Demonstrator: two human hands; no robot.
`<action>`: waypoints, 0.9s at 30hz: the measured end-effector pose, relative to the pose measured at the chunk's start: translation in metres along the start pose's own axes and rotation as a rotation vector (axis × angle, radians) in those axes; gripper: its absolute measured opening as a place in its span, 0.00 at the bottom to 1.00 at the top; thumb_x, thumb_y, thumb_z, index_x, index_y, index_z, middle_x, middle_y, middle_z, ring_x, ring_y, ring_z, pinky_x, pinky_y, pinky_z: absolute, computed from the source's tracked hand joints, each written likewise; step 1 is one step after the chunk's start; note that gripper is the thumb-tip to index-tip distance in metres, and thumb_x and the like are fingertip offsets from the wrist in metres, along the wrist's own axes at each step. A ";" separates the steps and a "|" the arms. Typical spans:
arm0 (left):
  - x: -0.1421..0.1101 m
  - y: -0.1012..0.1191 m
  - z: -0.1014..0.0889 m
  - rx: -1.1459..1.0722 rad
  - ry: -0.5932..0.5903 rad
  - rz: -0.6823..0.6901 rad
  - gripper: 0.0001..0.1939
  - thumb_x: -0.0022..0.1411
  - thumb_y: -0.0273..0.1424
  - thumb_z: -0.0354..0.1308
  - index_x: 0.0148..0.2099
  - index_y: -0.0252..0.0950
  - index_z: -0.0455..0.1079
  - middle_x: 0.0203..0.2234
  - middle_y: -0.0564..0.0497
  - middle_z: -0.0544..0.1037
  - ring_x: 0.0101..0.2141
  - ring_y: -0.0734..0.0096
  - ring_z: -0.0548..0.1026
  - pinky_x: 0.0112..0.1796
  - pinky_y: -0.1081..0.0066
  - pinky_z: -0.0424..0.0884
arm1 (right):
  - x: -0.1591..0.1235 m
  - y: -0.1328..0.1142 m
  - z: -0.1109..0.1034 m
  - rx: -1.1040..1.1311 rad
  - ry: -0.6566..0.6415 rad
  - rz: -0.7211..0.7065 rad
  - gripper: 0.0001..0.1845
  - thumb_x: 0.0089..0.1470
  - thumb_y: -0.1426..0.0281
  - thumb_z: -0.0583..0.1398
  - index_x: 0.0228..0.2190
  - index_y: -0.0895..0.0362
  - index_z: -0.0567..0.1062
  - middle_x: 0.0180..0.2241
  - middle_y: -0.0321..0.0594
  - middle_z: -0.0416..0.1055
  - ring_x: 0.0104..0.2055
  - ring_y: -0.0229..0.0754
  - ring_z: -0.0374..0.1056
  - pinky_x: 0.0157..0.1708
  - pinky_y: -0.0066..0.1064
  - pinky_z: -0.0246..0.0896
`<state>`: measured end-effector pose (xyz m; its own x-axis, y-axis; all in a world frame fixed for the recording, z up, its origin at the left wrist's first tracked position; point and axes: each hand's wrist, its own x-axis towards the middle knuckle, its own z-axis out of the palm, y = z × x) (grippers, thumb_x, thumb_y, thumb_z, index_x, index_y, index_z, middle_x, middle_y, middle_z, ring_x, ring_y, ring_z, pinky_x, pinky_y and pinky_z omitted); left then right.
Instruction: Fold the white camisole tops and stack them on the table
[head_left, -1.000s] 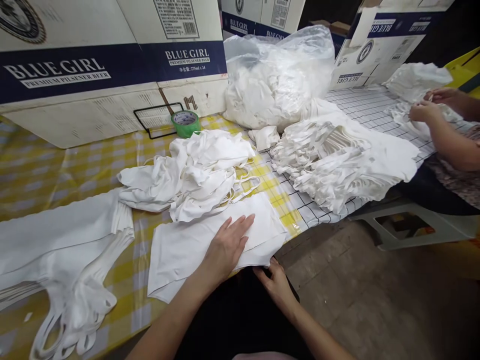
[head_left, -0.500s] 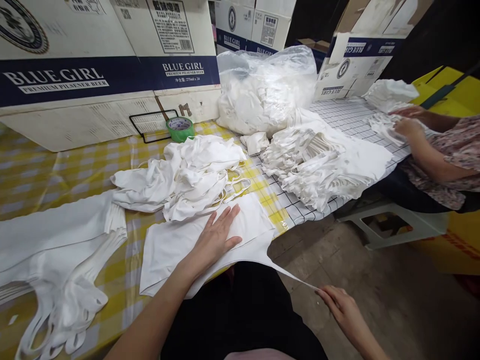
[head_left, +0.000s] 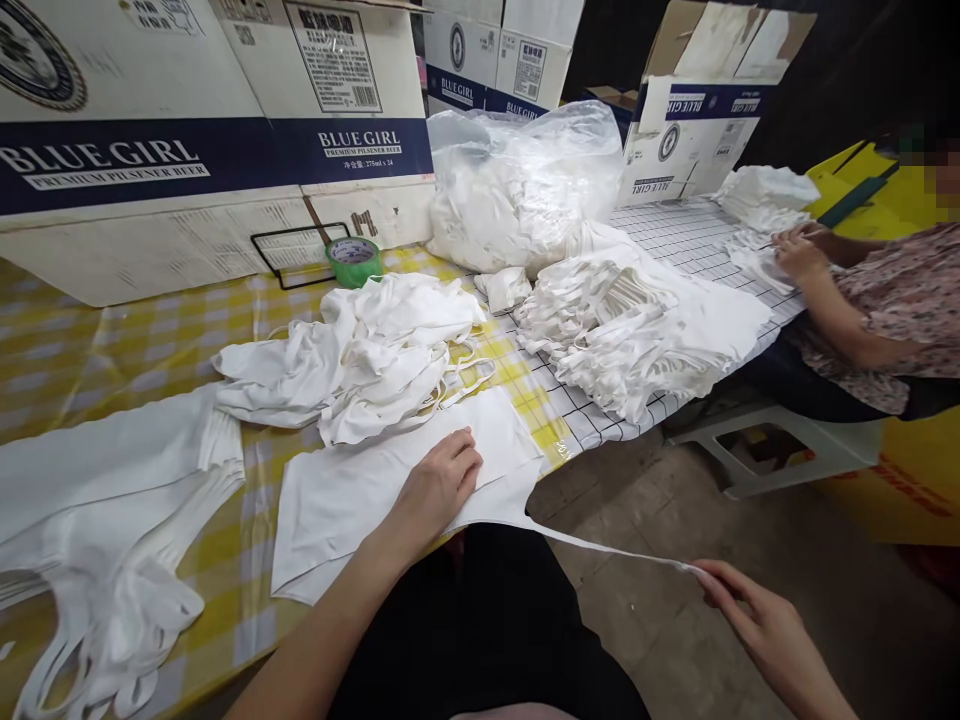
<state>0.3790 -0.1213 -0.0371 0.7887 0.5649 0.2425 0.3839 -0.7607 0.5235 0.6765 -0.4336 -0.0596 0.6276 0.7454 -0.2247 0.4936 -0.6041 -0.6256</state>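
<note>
Left hand: pressed on the white garment, fingers slightly curled, not really gripping
Right hand: fingertips pinched closed on the end of its strap, pulled out past the table edge
Garment: flat on yellow checked cloth, just below a crumpled white pile

Left of one clear plastic bag: one tape roll, one wire frame. Around it: at least three cartons. Nearer: three large cloth piles. Right: one stool.
</note>
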 end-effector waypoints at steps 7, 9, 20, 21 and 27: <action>-0.020 0.001 0.004 0.210 0.049 0.071 0.15 0.62 0.24 0.47 0.50 0.37 0.66 0.52 0.46 0.68 0.54 0.62 0.65 0.54 0.57 0.63 | 0.005 -0.031 -0.006 0.500 0.320 0.192 0.15 0.41 0.57 0.64 0.30 0.52 0.74 0.25 0.37 0.70 0.30 0.43 0.68 0.28 0.29 0.65; -0.029 -0.002 0.006 0.239 0.045 0.068 0.18 0.62 0.25 0.47 0.54 0.38 0.63 0.56 0.46 0.65 0.56 0.62 0.62 0.54 0.55 0.62 | 0.010 -0.043 -0.004 0.759 0.333 0.142 0.12 0.42 0.58 0.64 0.29 0.52 0.73 0.27 0.37 0.68 0.30 0.42 0.66 0.27 0.30 0.65; -0.050 0.013 0.007 0.191 0.196 -0.046 0.12 0.61 0.26 0.51 0.48 0.35 0.66 0.44 0.44 0.71 0.50 0.61 0.67 0.48 0.59 0.67 | 0.003 -0.117 -0.018 1.250 0.181 -0.004 0.05 0.52 0.67 0.57 0.25 0.49 0.66 0.19 0.29 0.42 0.17 0.36 0.42 0.18 0.32 0.52; -0.049 0.015 0.007 0.188 0.192 -0.070 0.12 0.60 0.27 0.52 0.47 0.35 0.66 0.42 0.44 0.71 0.47 0.61 0.68 0.46 0.60 0.69 | 0.003 -0.123 -0.016 1.181 0.109 -0.013 0.06 0.52 0.65 0.57 0.25 0.50 0.66 0.19 0.29 0.42 0.18 0.35 0.42 0.17 0.31 0.50; -0.034 0.025 0.004 0.247 0.145 -0.096 0.04 0.60 0.28 0.53 0.38 0.36 0.68 0.32 0.48 0.71 0.36 0.65 0.69 0.36 0.64 0.68 | 0.008 -0.185 0.032 0.604 -0.352 -0.025 0.13 0.53 0.60 0.58 0.26 0.56 0.69 0.21 0.32 0.53 0.22 0.33 0.49 0.21 0.26 0.46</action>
<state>0.3633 -0.1606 -0.0359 0.6735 0.6641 0.3246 0.5726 -0.7464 0.3391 0.5707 -0.3068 0.0309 0.3380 0.8657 -0.3692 0.0204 -0.3989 -0.9168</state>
